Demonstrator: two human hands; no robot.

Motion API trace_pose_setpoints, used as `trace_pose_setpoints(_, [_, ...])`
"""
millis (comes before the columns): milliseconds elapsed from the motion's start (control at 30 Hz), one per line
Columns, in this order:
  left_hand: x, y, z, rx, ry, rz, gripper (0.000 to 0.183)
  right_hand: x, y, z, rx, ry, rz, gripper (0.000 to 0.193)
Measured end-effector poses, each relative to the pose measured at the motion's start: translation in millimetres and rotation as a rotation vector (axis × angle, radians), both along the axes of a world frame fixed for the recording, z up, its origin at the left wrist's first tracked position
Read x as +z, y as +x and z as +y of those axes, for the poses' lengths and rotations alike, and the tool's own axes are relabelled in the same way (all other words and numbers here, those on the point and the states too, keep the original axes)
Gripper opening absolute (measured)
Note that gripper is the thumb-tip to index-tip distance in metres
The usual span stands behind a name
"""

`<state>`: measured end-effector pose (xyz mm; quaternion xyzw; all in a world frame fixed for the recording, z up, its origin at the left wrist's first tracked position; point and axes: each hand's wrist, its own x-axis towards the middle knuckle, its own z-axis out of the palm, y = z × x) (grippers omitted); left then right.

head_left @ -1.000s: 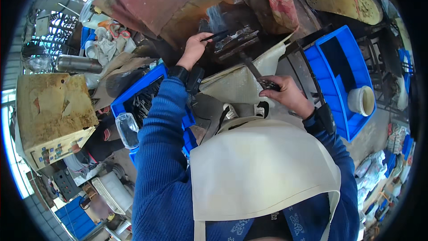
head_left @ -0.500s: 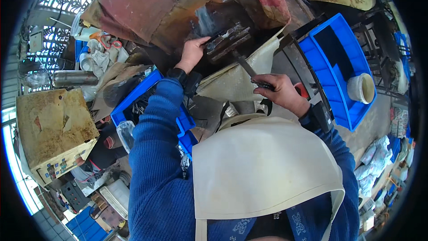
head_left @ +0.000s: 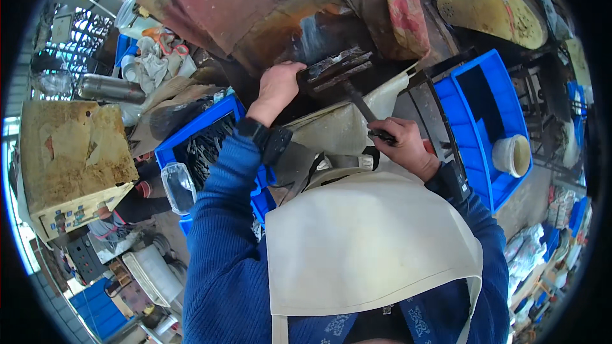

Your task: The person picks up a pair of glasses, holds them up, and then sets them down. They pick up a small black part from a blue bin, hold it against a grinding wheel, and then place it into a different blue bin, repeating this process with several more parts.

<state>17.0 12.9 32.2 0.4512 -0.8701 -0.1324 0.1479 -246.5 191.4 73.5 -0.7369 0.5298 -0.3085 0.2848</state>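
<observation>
My right hand (head_left: 411, 148) is closed round the dark handle of a flat metal tool (head_left: 361, 103), perhaps a file. The tool's straight grey blade slants away to the upper left, its far end close to a dark, grooved metal block (head_left: 338, 67). At the left end of that block is my left hand (head_left: 277, 91), its fingers curled and pressed together. What they grip, if anything, is hidden. A pale stiff cloth (head_left: 363, 114) hangs over the edge just below the block. Behind the block, bluish-white water or light streaks a stained hollow (head_left: 311, 35).
Worn reddish sheeting (head_left: 210, 6) covers the raised back. On the left, a blue bin (head_left: 167, 153) holds many small metal pieces, beside a clear plastic tub (head_left: 178, 188). A rusty-topped box (head_left: 73, 146) stands farther left. On the right, a blue crate (head_left: 475, 111) carries a white pot (head_left: 512, 155).
The whole view has shifted a little. My left fingers look more curled at the block's end. My right hand still grips the tool, whose blade stays near the block.
</observation>
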Motion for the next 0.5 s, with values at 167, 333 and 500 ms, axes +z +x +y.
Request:
trace_pose_setpoints(167, [-10,23,41,0.227,-0.107,0.357,0.027,35,21,-57,-0.152,-0.202,-0.116,0.022])
trace_pose_setpoints(333, [-16,22,59,0.175,-0.178,0.238,0.026,61,47,-172,-0.202,-0.271,-0.057,0.022])
trace_pose_setpoints(500, [-12,24,61,0.197,-0.169,0.171,0.022,71,72,-271,-0.230,-0.333,-0.007,0.033])
